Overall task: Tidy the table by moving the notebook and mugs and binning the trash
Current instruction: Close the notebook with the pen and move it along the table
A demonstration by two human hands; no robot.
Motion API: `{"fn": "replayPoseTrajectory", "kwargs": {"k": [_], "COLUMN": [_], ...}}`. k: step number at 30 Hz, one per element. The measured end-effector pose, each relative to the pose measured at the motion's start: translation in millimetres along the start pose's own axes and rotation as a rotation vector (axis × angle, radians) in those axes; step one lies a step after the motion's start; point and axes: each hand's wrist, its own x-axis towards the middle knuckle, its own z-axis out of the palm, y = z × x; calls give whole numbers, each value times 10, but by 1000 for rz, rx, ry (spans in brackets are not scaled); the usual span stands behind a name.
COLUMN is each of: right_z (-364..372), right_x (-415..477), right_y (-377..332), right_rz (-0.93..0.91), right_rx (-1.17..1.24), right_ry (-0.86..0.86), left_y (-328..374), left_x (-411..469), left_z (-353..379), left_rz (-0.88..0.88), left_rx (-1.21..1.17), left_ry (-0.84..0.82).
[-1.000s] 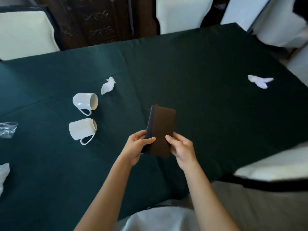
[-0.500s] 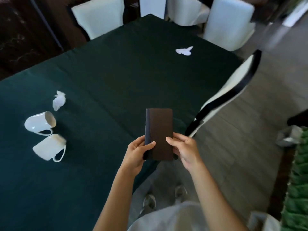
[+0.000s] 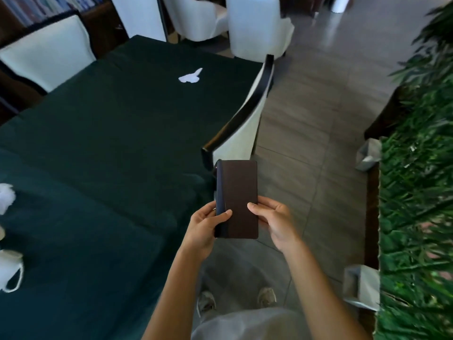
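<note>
A brown closed notebook [image 3: 241,197] is held upright in front of me, off the table's right edge and over the floor. My left hand [image 3: 207,229] grips its dark spine side, my right hand [image 3: 274,220] holds its right edge with the thumb on the cover. On the dark green tablecloth [image 3: 110,148] lies a crumpled white tissue [image 3: 190,77] at the far end. Another white tissue [image 3: 5,196] shows at the left edge. A white mug [image 3: 9,271] lies on its side at the lower left, partly cut off.
A white chair with a black frame [image 3: 242,119] stands against the table's right side. More white chairs [image 3: 255,25] stand beyond. Two grey lined bins [image 3: 361,288] [image 3: 369,154] stand on the tiled floor beside a green plant wall [image 3: 416,192].
My view has swung right, from the table toward the floor and plant wall. Both hands kept hold of the notebook, which now hangs beyond the table's edge. The mugs slid to the left edge of view.
</note>
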Motion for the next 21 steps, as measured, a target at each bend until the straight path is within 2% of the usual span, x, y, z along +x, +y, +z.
{"fn": "replayPoseTrajectory", "kwargs": {"k": [10, 21], "right_z": [-1279, -2008], "right_x": [-7, 369], "right_y": [-583, -1039], "right_rz": [-73, -93], "right_rx": [70, 135], "right_ry": [100, 231], "left_y": [-147, -180], "left_x": [278, 968], "left_z": [1417, 2282], "left_rz": [-2, -44], "left_rx": [76, 108], "left_ry": [-105, -176]}}
